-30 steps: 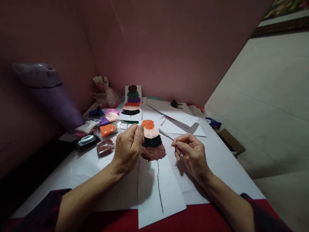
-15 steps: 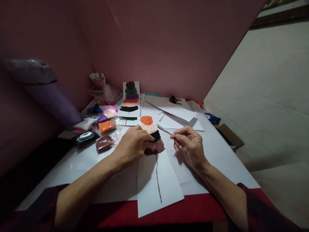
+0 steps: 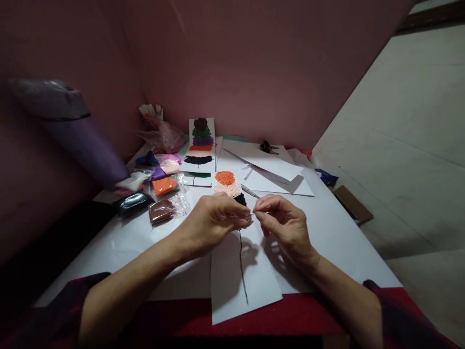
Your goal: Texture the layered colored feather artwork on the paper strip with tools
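"My left hand (image 3: 210,219) has come right across, over the dark bands, and its fingertips are now just beside those of my right hand (image 3: 285,223)."

"Is your right hand holding anything?"

"Yes, thumb and finger are pinched together on a thin stick (image 3: 254,213); only a bit of it shows."

"And the left?"

"Thumb and forefinger are near each other, but I cannot tell whether they hold anything."

"Where is the sheet?"

"The paper sheet (image 3: 227,295) lies below my 2 hands, its near end past the white cover's edge. The orange patch (image 3: 225,178) shows at the top, then pale pink and black; my left hand hides most of the brown."

"Anything close by?"

"A metal tool (image 3: 250,191) beyond my right fingertips, and a brown packet (image 3: 162,212) to the left."
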Demonstrator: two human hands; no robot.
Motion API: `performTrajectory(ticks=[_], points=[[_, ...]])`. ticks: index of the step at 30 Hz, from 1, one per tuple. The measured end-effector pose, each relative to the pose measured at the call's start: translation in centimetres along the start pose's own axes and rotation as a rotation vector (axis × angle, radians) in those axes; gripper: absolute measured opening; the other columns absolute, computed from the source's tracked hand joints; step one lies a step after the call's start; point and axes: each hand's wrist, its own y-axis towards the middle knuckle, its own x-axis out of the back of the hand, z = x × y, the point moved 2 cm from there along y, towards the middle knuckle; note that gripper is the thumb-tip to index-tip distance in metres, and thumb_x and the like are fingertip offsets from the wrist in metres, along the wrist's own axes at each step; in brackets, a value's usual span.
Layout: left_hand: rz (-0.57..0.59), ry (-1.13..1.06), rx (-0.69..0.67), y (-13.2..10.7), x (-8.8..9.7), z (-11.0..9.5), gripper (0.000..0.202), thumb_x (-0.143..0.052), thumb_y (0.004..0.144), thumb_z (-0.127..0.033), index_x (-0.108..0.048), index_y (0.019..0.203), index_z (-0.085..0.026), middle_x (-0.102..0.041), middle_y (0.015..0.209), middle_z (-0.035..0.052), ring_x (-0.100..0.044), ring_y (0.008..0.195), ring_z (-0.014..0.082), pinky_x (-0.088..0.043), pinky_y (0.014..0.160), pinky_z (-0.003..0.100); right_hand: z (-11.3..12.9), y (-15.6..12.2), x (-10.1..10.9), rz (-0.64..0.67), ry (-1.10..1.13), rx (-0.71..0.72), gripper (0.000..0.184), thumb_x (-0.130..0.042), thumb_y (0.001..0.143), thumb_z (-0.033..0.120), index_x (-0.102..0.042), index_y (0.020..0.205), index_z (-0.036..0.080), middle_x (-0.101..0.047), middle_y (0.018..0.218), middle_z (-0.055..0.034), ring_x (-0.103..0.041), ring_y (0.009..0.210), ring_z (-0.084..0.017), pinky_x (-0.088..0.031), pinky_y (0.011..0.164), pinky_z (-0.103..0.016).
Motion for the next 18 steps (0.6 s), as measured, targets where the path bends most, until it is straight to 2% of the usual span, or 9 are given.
performTrajectory(ticks=[2, 5, 8, 11, 13, 14, 16, 18], points=[[-0.001, -0.036, -0.029, -0.3, -0.6, -0.3, 0.010, -0.068, 0.079, -0.008, -0.074, 0.079, -0.016, -0.072, 0.075, 0.0036, -0.064, 0.068, 0.0131, -0.051, 0.060, 0.023, 0.3, -0.3, -0.5, 0.032, 0.001, 0.027, 0.007, -0.071, 0.077, 0.016, -0.069, 0.079, 0.023, -0.060, 0.081, -0.0008, -0.054, 0.063, -0.012, -0.042, 0.041, -0.019], [-0.072, 0.052, -0.029, -0.6, -1.3, -0.5, 0.010, -0.068, 0.076, -0.005, -0.067, 0.073, -0.014, -0.067, 0.067, -0.0003, -0.057, 0.058, 0.0093, -0.046, 0.054, 0.020, 0.4, -0.7, -1.0, 0.058, 0.034, 0.026, 0.010, -0.071, 0.079, 0.015, -0.071, 0.080, 0.024, -0.061, 0.082, -0.0009, -0.054, 0.063, -0.012, -0.041, 0.041, -0.019], [-0.108, 0.091, -0.042, -0.8, -1.4, -0.7, 0.014, -0.064, 0.077, -0.003, -0.064, 0.070, -0.015, -0.067, 0.065, -0.0018, -0.057, 0.056, 0.0084, -0.045, 0.054, 0.019, 0.1, -1.0, -1.1, 0.063, 0.044, 0.004, 0.009, -0.072, 0.081, 0.016, -0.070, 0.082, 0.025, -0.063, 0.085, -0.0014, -0.054, 0.060, -0.012, -0.041, 0.039, -0.020], [-0.143, 0.068, 0.018, -0.8, -0.4, -0.9, 0.011, -0.061, 0.079, -0.007, -0.068, 0.077, -0.016, -0.069, 0.067, -0.0008, -0.060, 0.058, 0.0094, -0.047, 0.054, 0.019, 0.0, -1.3, -0.9, 0.019, -0.056, 0.051, 0.007, -0.069, 0.085, 0.018, -0.070, 0.085, 0.024, -0.064, 0.081, -0.0013, -0.056, 0.063, -0.013, -0.045, 0.047, -0.024], [-0.228, 0.001, 0.115, -0.9, 0.8, -0.8, 0.013, -0.061, 0.077, -0.008, -0.070, 0.083, -0.016, -0.069, 0.066, -0.0007, -0.057, 0.050, 0.0089, -0.048, 0.049, 0.020, 0.2, -1.5, -0.8, 0.036, -0.166, 0.122, 0.007, -0.066, 0.087, 0.019, -0.069, 0.082, 0.023, -0.064, 0.073, -0.0007, -0.057, 0.063, -0.014, -0.047, 0.053, -0.027], [-0.249, -0.050, 0.187, -0.9, 1.4, -0.6, 0.011, -0.062, 0.075, -0.009, -0.069, 0.081, -0.015, -0.068, 0.064, -0.0006, -0.058, 0.049, 0.0096, -0.049, 0.047, 0.020, 0.4, -1.6, -0.8, 0.090, -0.216, 0.158, 0.009, -0.066, 0.087, 0.019, -0.068, 0.080, 0.022, -0.063, 0.069, -0.0001, -0.057, 0.061, -0.014, -0.046, 0.054, -0.027], [-0.257, -0.156, 0.335, -1.0, 2.3, 0.0, 0.002, -0.066, 0.072, -0.014, -0.067, 0.071, -0.015, -0.068, 0.060, 0.0005, -0.064, 0.053, 0.0129, -0.054, 0.050, 0.022, 0.6, -1.9, -1.1, 0.287, -0.292, 0.221, 0.011, -0.065, 0.088, 0.018, -0.067, 0.077, 0.021, -0.062, 0.062, 0.0010, -0.054, 0.053, -0.013, -0.043, 0.050, -0.027], [-0.217, -0.212, 0.454, -1.2, 2.7, 0.5, 0.006, -0.067, 0.070, -0.017, -0.064, 0.065, -0.015, -0.070, 0.059, 0.0024, -0.068, 0.055, 0.0155, -0.056, 0.051, 0.023, 0.6, -2.3, -1.5, 0.489, -0.346, 0.279, 0.012, -0.063, 0.089, 0.018, -0.066, 0.077, 0.020, -0.062, 0.059, 0.0008, -0.053, 0.049, -0.012, -0.041, 0.048, -0.026]])
